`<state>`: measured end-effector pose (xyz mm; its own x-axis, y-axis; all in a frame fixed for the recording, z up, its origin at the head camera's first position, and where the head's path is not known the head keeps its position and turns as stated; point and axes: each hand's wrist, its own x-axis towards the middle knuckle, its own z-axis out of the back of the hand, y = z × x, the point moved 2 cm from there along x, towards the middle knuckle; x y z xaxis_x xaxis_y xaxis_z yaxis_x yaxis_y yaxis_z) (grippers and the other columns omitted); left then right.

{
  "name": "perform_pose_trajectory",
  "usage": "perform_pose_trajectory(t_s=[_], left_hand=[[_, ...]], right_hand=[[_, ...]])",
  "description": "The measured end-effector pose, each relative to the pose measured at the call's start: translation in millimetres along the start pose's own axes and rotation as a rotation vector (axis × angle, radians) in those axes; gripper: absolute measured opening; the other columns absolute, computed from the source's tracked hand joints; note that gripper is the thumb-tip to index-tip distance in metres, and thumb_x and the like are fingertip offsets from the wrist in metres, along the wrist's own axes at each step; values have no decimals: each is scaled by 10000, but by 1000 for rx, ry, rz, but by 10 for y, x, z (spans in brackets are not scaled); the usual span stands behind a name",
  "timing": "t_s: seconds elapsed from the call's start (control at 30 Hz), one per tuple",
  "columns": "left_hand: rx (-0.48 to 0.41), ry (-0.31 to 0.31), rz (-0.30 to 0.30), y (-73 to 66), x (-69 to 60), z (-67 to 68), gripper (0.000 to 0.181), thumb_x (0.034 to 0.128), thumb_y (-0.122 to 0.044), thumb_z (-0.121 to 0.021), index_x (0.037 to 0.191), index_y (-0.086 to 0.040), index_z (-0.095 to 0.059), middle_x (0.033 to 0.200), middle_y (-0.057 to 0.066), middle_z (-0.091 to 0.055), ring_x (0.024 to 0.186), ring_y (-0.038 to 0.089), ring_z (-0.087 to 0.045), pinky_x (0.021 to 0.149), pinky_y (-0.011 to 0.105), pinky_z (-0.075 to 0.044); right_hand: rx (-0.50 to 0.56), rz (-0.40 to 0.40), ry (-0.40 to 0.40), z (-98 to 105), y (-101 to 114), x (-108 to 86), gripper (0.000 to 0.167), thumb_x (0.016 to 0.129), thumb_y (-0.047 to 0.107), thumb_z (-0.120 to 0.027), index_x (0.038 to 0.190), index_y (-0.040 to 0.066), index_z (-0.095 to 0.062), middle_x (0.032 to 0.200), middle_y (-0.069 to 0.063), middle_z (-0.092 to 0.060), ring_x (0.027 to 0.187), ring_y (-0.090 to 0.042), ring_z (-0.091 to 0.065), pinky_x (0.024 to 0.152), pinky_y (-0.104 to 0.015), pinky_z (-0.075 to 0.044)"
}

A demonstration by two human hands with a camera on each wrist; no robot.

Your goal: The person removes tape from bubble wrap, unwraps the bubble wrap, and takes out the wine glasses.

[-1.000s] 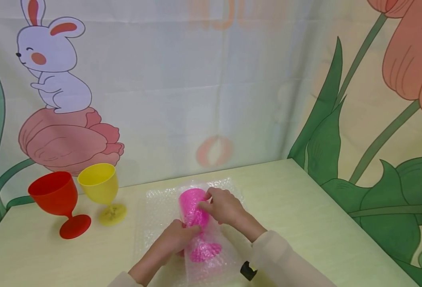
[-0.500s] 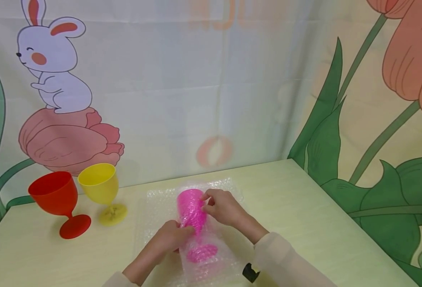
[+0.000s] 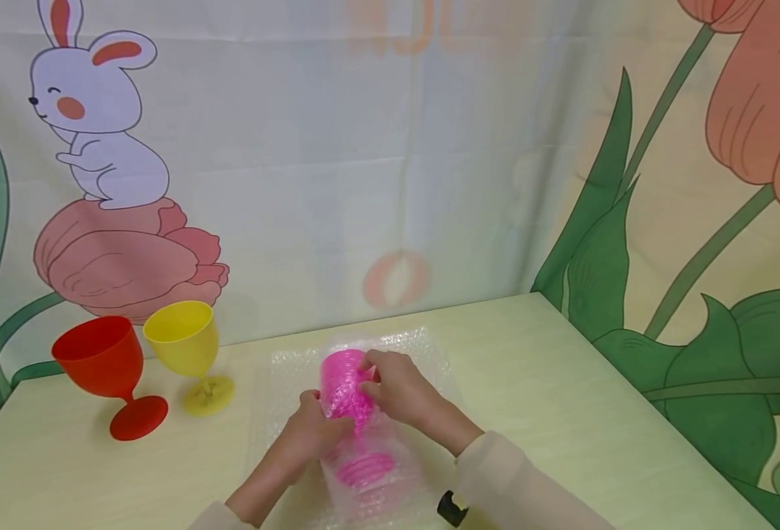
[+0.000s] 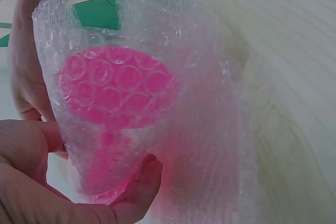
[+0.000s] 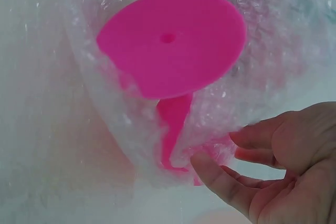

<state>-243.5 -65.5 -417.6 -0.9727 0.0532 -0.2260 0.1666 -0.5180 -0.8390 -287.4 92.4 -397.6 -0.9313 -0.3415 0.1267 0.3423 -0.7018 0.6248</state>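
Note:
A pink plastic goblet [image 3: 342, 379] lies on its side in a sheet of bubble wrap [image 3: 283, 383], its bowl pointing away from me. My left hand [image 3: 308, 436] grips the wrapped goblet from the left, thumb across the wrap near the bowl's lower end. From the right, my right hand [image 3: 403, 389] holds the bowl near its rim, thumb and fingers curled at its side. In the left wrist view, bubbles cover the round foot [image 4: 118, 85]. The right wrist view shows the foot's underside [image 5: 184, 40] uncovered and wrap along the stem [image 5: 174, 124].
A red goblet [image 3: 101, 357] and a yellow goblet [image 3: 184, 342] stand on the left of the pale table [image 3: 522, 353]. A printed curtain [image 3: 297, 184] hangs behind the table. A small black object [image 3: 452, 508] shows by the right sleeve.
Both hands and the wrapped pink goblet have shifted slightly left, with the bubble wrap's near part moving along. The red and yellow goblets stay where they were.

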Motion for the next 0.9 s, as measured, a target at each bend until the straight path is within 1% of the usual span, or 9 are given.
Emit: perform_pose_trajectory(t_s=[0.03,0.13,0.27,0.37,0.5,0.57,0.67,0.77,0.9], left_hand=[[4,1,-4,0,-2,5,835,901,-175,-692,1478,187,-209,1404,419,-446,1298,521,-490,1051,627,-430],[6,6,-13,17,-2,19,854,907,-258,-728,1453,199,-256,1380,390,-478,1232,484,-536,1017,608,-465],[39,-4,-20,44,6,14,942,880,-395,-786,1420,200,-295,1276,336,-540,1099,409,-590,934,579,-520],[115,-43,-35,49,16,-2,963,873,-470,-780,1389,216,-344,1240,339,-540,1049,402,-588,874,571,-541],[201,-101,-52,48,24,-9,924,903,-543,-717,1304,239,-432,1177,364,-505,939,374,-544,761,526,-547],[213,-121,-63,52,25,4,895,909,-557,-704,1251,240,-481,1124,352,-512,887,346,-527,706,486,-536],[188,-132,-72,59,31,30,796,900,-539,-719,1148,202,-568,1020,303,-570,805,322,-555,657,443,-526],[163,-134,-82,47,26,57,845,899,-514,-723,1247,227,-514,1160,375,-582,943,433,-629,768,517,-565],[125,-136,-66,26,14,67,1022,903,-503,-717,1417,252,-259,1276,451,-508,1047,489,-618,867,587,-548]], right_hand=[[-21,-6,1,-14,20,1,154,958,50,-710,1103,37,-662,853,-46,-608,750,-172,-573,599,-255,-511],[-64,-21,-1,-44,84,-8,165,968,87,-713,1123,57,-663,899,-26,-595,836,-175,-568,663,-255,-521],[-104,-30,2,-76,173,-31,210,982,113,-704,1175,50,-652,906,-20,-552,835,-154,-541,656,-237,-513],[-126,-26,8,-97,223,-38,230,990,109,-691,1200,31,-638,896,-31,-526,800,-148,-522,615,-224,-501],[-161,18,18,-108,269,-34,200,1000,64,-655,1192,11,-633,902,-46,-536,796,-143,-510,624,-212,-488],[-186,59,18,-107,283,-31,178,998,28,-637,1175,7,-640,909,-53,-556,808,-143,-510,647,-213,-487],[-220,110,18,-99,299,-30,194,967,-26,-649,1157,13,-653,927,-68,-594,839,-147,-521,700,-216,-499],[-241,142,9,-106,307,-31,263,911,-74,-688,1160,10,-668,941,-75,-616,851,-151,-532,743,-219,-508],[-233,163,-11,-136,316,-31,323,879,-115,-681,1186,-16,-692,948,-86,-634,839,-151,-532,748,-223,-502]])
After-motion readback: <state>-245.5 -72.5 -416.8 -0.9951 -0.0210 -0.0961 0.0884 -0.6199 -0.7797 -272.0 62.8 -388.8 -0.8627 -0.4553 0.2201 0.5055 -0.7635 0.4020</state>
